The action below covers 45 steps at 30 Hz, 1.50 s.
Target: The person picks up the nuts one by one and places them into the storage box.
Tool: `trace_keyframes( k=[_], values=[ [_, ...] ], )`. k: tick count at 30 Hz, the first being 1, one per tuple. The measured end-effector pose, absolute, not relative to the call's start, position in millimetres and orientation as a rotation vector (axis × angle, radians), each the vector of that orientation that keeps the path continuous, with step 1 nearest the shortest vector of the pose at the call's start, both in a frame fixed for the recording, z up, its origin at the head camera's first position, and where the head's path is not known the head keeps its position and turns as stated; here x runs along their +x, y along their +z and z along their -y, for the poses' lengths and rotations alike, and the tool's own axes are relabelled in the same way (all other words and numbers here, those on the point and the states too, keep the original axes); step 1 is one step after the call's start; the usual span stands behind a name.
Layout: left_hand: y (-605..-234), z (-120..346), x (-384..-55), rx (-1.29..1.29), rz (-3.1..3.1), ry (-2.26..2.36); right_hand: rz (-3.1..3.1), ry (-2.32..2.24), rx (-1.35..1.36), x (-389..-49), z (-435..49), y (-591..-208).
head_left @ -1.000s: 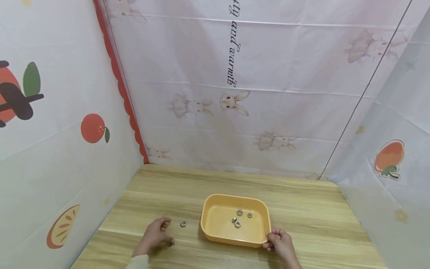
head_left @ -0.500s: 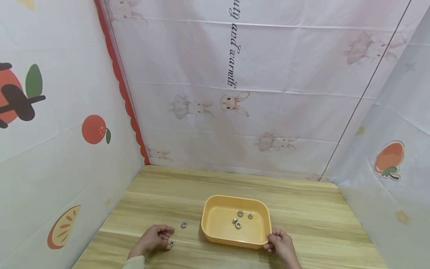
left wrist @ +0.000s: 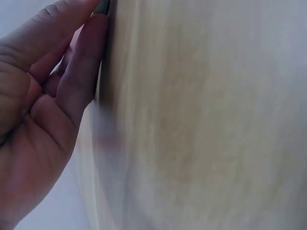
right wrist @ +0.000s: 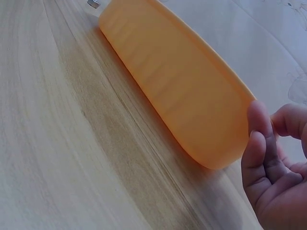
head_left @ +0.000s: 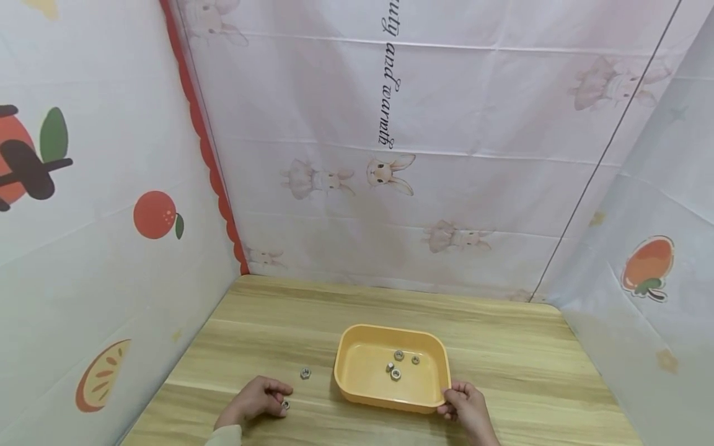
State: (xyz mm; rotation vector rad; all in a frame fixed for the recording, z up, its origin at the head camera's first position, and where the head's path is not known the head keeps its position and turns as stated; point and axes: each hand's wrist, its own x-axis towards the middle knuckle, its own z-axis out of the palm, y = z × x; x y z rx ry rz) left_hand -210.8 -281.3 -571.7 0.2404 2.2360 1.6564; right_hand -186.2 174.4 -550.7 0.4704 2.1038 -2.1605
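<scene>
At the left, my left hand point(head_left: 258, 398) is low over the table, its thumb and a finger pinching a small metal hex nut point(head_left: 286, 404). In the left wrist view a sliver of that nut point(left wrist: 102, 6) shows between the fingertips at the top edge. A second hex nut point(head_left: 305, 373) lies on the wood just beyond this hand. My right hand point(head_left: 467, 409) grips the near right corner of a yellow rectangular tub point(head_left: 385, 402), thumb at the rim and fingers against the outer wall. Several metal nuts point(head_left: 395, 374) lie inside the tub, toward its right half.
The wood-grain table point(head_left: 502, 347) carries all of this. Printed cloth walls stand around it: a rabbit-patterned one point(head_left: 346, 235) at the back and fruit-patterned ones on the left point(head_left: 184, 266) and right point(head_left: 602, 297).
My left hand has drawn its fingers together from a wider spread, closing on the nearer nut. My right hand and the tub have stayed in place.
</scene>
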Motion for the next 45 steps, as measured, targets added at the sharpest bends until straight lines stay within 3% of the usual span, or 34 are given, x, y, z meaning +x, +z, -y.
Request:
trace_keyframes(
  k=[32,45],
  values=[
    [-568.8,270.8,-206.8,0.249,-2.362,1.606,-2.087,-2.162,0.521,-186.6,-174.6,-551.3],
    [-574.5,282.0,-207.7,0.131,-2.208,1.737,-2.092,-2.174,0.503,-187.1,-174.0,-553.2]
  ],
)
